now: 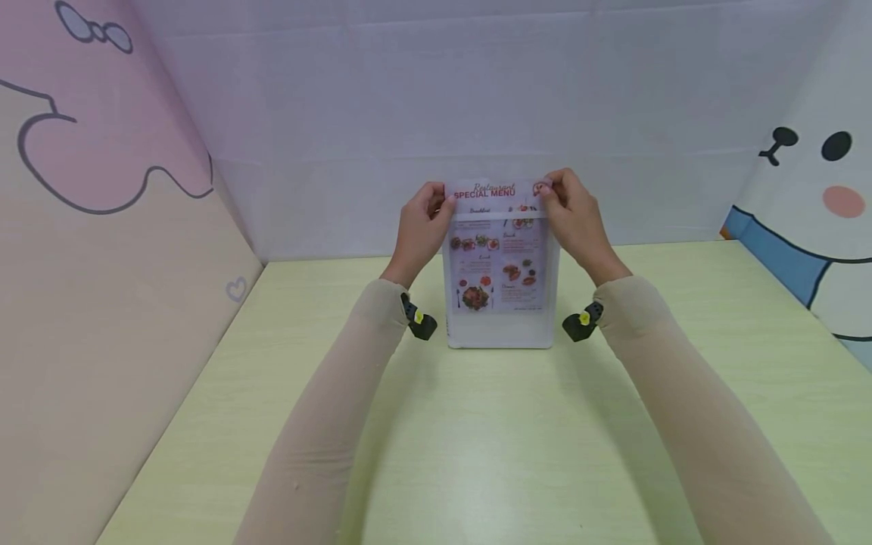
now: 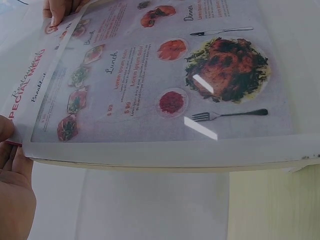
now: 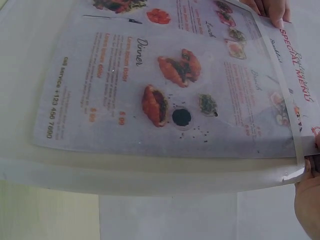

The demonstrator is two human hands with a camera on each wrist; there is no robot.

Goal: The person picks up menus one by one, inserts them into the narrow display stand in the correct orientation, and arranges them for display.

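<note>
A clear upright menu stand [image 1: 500,331] rests on the pale green table [image 1: 477,439], leaning back. A printed "Special Menu" sheet [image 1: 499,250] sits partway in it, its top edge sticking out above the stand. My left hand [image 1: 424,227] pinches the sheet's top left corner and my right hand [image 1: 574,216] pinches the top right corner. In the left wrist view the menu sheet [image 2: 165,75] fills the frame, with my left hand [image 2: 12,175] at its corner. The right wrist view shows the menu sheet [image 3: 170,85] and my right hand [image 3: 309,200] at its edge.
A white backdrop [image 1: 477,113] stands behind the table. A pink cartoon panel [image 1: 102,227] closes the left side and a white and blue cartoon panel [image 1: 811,227] the right. Bare tabletop stretches toward me.
</note>
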